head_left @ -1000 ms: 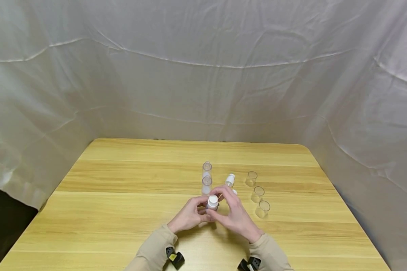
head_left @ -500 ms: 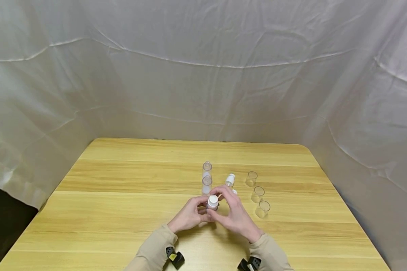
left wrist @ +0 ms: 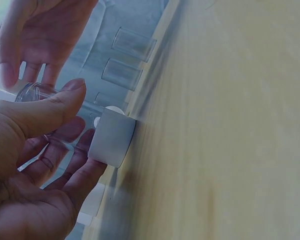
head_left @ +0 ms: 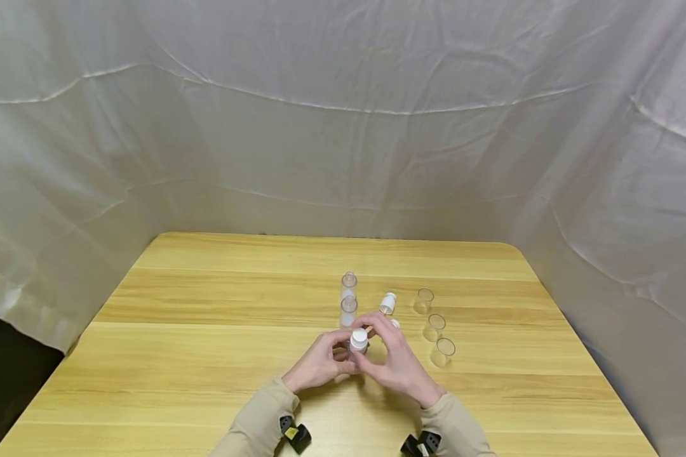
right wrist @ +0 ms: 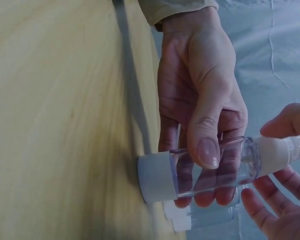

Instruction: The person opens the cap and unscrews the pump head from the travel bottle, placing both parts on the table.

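Observation:
In the head view, a clear bottle with a white pump head (head_left: pixel 359 337) stands between both hands at the near middle of the table. My left hand (head_left: pixel 317 363) grips the bottle's clear body (right wrist: pixel 192 170), thumb on one side and fingers round the other. The white base (left wrist: pixel 112 138) of the bottle is down at the tabletop. With thumb and fingers, my right hand (head_left: pixel 397 365) pinches the white pump head (right wrist: pixel 277 154) at the top end. Some right fingertips are hidden behind the bottle.
Two clear bottles stand behind the hands, a far one (head_left: pixel 349 284) and a nearer one (head_left: pixel 349 312). Right of them is a white pump head (head_left: pixel 387 303); another white piece (head_left: pixel 396 324) is partly hidden. Three clear caps (head_left: pixel 434 327) form a row on the wooden table (head_left: pixel 206 304).
My right thumb has shifted slightly to the right along the pump head. The left hand and the bottle stay in place.

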A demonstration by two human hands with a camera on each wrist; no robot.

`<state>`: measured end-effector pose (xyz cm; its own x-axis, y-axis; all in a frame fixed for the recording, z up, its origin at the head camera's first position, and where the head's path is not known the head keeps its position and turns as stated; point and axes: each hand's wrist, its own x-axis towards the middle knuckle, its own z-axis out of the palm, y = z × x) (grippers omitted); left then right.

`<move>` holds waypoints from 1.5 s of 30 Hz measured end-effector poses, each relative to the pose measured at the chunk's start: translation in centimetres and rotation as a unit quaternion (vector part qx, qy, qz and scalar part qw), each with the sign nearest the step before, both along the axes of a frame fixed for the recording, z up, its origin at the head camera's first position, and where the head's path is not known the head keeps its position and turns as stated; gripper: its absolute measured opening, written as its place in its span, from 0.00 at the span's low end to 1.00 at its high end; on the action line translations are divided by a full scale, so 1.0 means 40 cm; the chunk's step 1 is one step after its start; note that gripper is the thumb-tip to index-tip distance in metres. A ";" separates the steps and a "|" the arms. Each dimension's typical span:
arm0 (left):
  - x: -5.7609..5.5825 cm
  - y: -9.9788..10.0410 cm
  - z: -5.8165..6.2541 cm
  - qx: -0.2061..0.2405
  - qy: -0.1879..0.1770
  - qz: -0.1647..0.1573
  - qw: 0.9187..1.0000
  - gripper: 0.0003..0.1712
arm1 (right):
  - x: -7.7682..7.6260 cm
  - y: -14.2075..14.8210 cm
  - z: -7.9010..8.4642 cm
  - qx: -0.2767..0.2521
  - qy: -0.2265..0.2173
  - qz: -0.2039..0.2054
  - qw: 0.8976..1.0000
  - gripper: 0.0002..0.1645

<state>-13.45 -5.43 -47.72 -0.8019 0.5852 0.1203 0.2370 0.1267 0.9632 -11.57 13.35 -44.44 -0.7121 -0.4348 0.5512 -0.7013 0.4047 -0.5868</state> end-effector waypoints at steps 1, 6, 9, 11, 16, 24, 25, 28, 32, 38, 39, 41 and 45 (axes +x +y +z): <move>0.000 0.000 0.000 0.000 -0.002 -0.001 1.000 0.27 | 0.001 0.000 0.001 0.001 -0.004 -0.002 1.000 0.27; -0.002 0.001 0.001 0.003 -0.016 -0.003 1.000 0.27 | 0.001 -0.003 0.001 -0.003 -0.006 -0.018 1.000 0.27; -0.003 0.002 0.001 0.004 -0.011 -0.006 1.000 0.28 | -0.001 -0.003 0.002 0.001 0.001 -0.017 1.000 0.27; -0.004 0.002 0.000 0.004 -0.004 -0.008 1.000 0.30 | -0.002 -0.001 0.003 0.005 0.005 -0.010 1.000 0.27; -0.003 0.000 0.000 0.002 0.002 -0.007 1.000 0.29 | 0.001 0.000 0.010 0.015 -0.008 0.002 1.000 0.29; -0.002 0.003 0.003 0.000 -0.011 -0.002 1.000 0.26 | -0.003 -0.001 0.007 -0.002 -0.003 -0.015 1.000 0.26; -0.002 0.003 0.003 0.001 -0.010 -0.003 1.000 0.26 | -0.005 0.000 0.006 -0.001 0.002 -0.012 1.000 0.26; -0.002 0.002 0.003 0.001 -0.005 -0.005 1.000 0.28 | -0.005 0.003 0.008 0.008 0.009 0.001 1.000 0.26; -0.002 0.000 0.002 0.001 -0.002 -0.006 1.000 0.27 | -0.003 0.003 0.013 0.021 0.003 0.005 1.000 0.29; -0.001 0.001 0.001 0.003 -0.020 -0.003 1.000 0.25 | 0.001 -0.001 0.015 0.016 -0.014 -0.020 1.000 0.29; -0.002 0.002 0.001 0.003 -0.020 -0.003 1.000 0.25 | 0.002 -0.001 0.016 0.013 -0.016 -0.022 1.000 0.28; -0.002 0.003 -0.001 0.005 -0.020 -0.004 1.000 0.25 | 0.002 -0.001 0.017 0.009 -0.018 -0.022 1.000 0.27; -0.004 0.005 -0.004 0.003 -0.016 -0.003 1.000 0.26 | 0.003 0.002 0.023 0.005 -0.024 -0.013 1.000 0.26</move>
